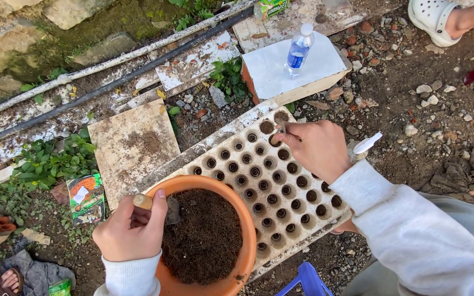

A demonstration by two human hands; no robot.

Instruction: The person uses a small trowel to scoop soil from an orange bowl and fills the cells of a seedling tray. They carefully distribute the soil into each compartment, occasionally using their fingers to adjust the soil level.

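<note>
left hand (133,227) closed on trowel (144,201) handle over pot (245,246) | right hand (314,148) fingers pinched at tray (231,131) hole, holding unclear | soil (204,235) loose, crumbly; tray looks light, grip edges

orange pot (247,235) rim cut off below | tool blade (172,211) buried (soil)

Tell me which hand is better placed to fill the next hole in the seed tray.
Probably the right hand: it is already over the seed tray, fingertips at a hole. The left hand grips a wooden-handled tool at the pot of soil.
</note>
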